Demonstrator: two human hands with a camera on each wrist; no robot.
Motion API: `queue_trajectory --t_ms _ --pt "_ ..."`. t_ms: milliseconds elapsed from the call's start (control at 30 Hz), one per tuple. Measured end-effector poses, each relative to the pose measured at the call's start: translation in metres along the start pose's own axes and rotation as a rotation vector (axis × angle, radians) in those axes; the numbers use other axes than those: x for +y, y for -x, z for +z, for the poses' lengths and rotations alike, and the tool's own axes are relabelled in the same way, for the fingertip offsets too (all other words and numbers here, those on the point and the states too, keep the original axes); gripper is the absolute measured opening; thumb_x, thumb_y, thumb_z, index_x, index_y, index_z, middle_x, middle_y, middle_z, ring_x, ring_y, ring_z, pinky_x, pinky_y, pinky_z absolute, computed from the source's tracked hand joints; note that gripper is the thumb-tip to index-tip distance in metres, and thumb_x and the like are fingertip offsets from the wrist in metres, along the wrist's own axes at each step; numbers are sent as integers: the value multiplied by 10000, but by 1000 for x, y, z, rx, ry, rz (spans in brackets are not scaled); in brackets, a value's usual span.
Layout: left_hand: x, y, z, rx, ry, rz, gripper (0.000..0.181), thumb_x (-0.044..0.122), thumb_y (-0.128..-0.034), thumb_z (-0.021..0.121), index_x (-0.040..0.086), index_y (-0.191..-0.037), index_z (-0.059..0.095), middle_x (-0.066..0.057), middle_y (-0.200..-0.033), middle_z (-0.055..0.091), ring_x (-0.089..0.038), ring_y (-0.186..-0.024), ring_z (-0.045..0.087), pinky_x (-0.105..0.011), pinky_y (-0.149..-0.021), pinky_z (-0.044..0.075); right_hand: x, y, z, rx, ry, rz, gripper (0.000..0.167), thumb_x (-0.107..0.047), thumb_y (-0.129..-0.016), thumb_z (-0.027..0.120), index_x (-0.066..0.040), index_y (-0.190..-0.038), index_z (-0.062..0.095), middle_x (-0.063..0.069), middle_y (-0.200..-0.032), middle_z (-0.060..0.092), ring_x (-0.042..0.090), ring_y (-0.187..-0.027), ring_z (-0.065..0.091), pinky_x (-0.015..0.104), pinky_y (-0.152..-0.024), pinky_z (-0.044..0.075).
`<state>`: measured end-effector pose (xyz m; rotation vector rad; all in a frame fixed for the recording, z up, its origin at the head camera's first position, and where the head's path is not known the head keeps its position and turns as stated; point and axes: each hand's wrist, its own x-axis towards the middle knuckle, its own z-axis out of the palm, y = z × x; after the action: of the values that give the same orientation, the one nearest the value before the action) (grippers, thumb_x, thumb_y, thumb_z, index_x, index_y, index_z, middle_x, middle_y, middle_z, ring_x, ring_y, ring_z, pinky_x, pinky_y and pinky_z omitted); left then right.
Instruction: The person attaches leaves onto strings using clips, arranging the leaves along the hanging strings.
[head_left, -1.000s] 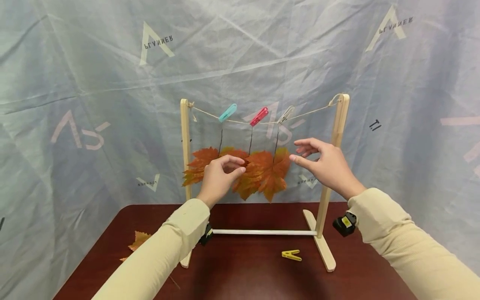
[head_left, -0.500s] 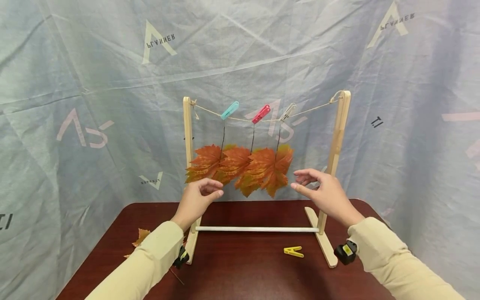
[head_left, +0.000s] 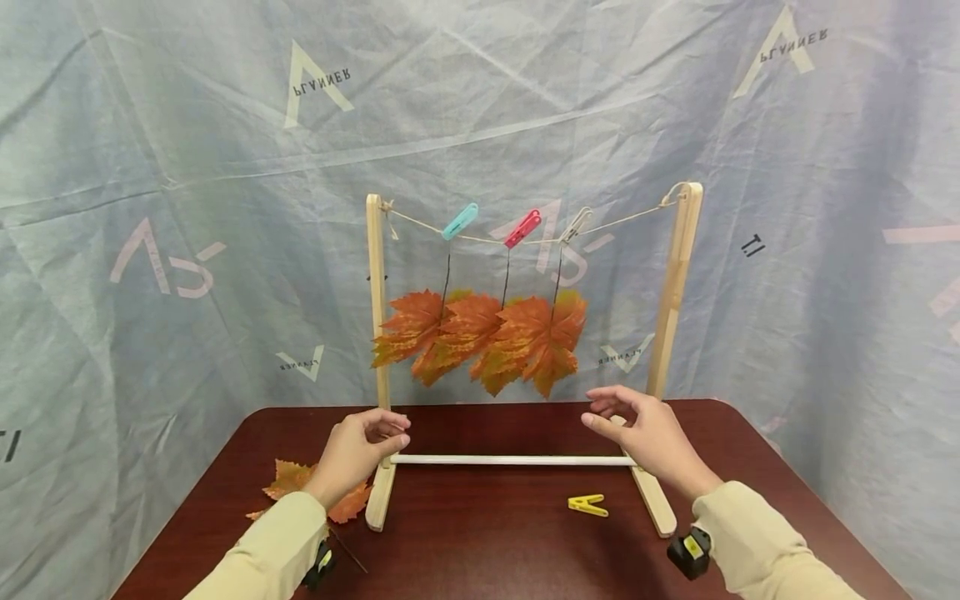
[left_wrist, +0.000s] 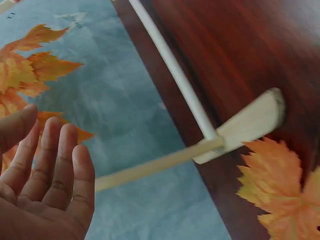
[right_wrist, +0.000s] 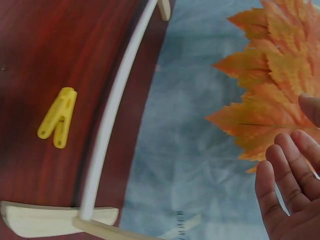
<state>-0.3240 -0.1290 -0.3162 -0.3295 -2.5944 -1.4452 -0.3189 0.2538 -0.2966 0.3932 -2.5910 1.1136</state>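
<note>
Orange maple leaves (head_left: 525, 333) hang by dark stems from a string (head_left: 633, 218), held by a blue clothespin (head_left: 460, 222), a red clothespin (head_left: 522, 228) and a white clothespin (head_left: 576, 225). My left hand (head_left: 358, 450), fingers loosely bent and holding nothing, hovers in front of the frame's left post. Another maple leaf (left_wrist: 280, 190) lies on the table just below it, partly hidden by the arm in the head view. Near the right post, my right hand (head_left: 641, 433) is likewise relaxed and holds nothing. A yellow clothespin (head_left: 588, 504) lies on the table to its lower left.
The wooden frame has a left post (head_left: 377, 292), a right post (head_left: 675, 292) and a white crossbar (head_left: 510, 460) low above the dark red table (head_left: 480, 542). A grey printed cloth (head_left: 225, 250) hangs behind.
Both hands have come down from beside the hanging leaves, the left one also moving left. More of the leaf on the table now shows. The hanging leaves stay pinned.
</note>
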Motion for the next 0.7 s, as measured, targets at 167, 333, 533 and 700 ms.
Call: queue_trajectory --t_ms 167,333,533,700 --pt "-16 9 -4 -42 -22 -17 139 56 -905 760 97 -1037 754 21 -892 733 -135 -807 677 -337 -716 541 10 6 9 -23 -14 34 351 -294 -942 754 -95 -1227 697 0 -1041 703 184 -950 647 294 -735 524" --pt "-31 15 -5 -77 -43 -7 164 25 -879 775 69 -1035 748 1 -901 731 -156 -807 685 -344 -725 553 20 11 17 -61 -38 70 375 -304 -942 754 -88 -1242 687 13 -1072 703 197 -977 653 359 -804 539" --pt "-50 20 -6 -153 -41 7 203 4 -859 785 36 -1054 739 -61 -945 723 -199 -850 691 -321 -707 548 31 16 28 -60 -34 75 337 -257 -924 775 -77 -1200 705 43 -1067 720 201 -964 675 333 -781 546" --pt "-68 26 -7 -210 -49 22 230 -26 -828 795 -7 -1046 721 -115 -979 719 -256 -884 683 -318 -716 545 41 22 38 -70 -31 102 334 -255 -907 791 -78 -1179 711 15 -1050 716 187 -953 673 328 -770 546"
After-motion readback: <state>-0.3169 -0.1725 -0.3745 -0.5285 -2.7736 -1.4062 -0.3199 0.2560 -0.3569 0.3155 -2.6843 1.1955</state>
